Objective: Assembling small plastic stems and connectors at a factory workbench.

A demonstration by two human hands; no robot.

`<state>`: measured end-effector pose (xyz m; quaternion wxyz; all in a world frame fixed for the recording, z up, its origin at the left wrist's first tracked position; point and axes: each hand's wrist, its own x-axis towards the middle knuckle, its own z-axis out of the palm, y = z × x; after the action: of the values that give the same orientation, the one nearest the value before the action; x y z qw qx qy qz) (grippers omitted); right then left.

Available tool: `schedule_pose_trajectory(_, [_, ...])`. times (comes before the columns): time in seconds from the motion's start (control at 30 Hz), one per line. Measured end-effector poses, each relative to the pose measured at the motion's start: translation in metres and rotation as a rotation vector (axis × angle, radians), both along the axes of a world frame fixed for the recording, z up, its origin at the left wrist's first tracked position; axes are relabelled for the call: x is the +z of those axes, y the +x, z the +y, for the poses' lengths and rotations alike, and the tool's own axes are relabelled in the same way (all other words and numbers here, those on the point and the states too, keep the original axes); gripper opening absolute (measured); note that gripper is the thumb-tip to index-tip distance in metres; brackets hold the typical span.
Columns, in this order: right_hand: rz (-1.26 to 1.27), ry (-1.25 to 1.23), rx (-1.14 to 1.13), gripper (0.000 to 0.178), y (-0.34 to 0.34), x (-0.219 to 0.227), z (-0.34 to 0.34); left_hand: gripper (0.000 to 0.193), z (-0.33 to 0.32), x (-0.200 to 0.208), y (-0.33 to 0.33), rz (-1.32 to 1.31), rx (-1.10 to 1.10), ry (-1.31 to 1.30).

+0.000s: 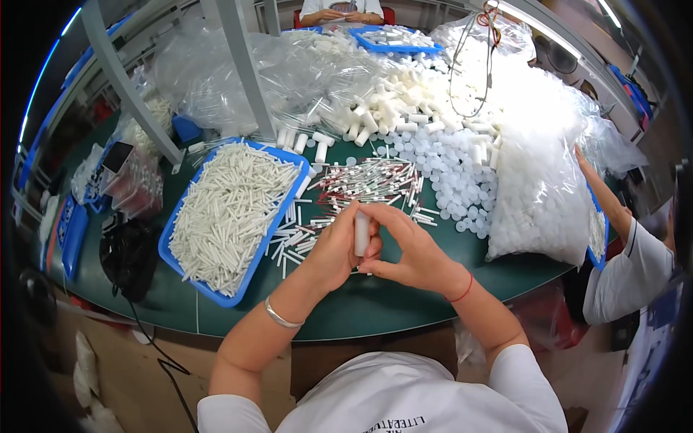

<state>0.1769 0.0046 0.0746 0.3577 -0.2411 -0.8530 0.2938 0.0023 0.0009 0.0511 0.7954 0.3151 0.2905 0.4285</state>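
White tube (360, 234): one, clamped in left fingers (374, 247); right fingers (392, 221), grip unclear. Seemingly unfinished: many rods (372, 180), caps (437, 163) loose on desk (346, 307).

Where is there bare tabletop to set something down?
Green table shows between the right forearm and the clear bag, and between the blue tray and black bag. Beyond the right hand it is crowded: red-and-white sticks, translucent caps, white cylinders.

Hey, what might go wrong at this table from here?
The white tube in the left hand might slip among the loose red-and-white sticks. Plain white sticks lying outside the blue tray could mix with these. The plump clear bag near the table's edge might slide off.
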Motion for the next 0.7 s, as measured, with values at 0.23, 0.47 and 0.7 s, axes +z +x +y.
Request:
schedule_pose_trajectory(0.23, [-0.119,0.173,-0.148,0.075,0.035,0.019,-0.034,0.046,-0.025,0.012,0.043,-0.112,-0.081,-0.094])
schedule_pose_trajectory(0.47, [0.07,0.074,-0.446,0.064,0.119,-0.015,-0.118,0.05,-0.059,0.014,0.088,0.312,-0.378,-0.003])
schedule_pose_trajectory(0.7, [-0.161,-0.788,-0.999,0.06,0.219,-0.155,-0.283,0.023,-0.02,0.008,0.01,0.931,0.222,0.579])
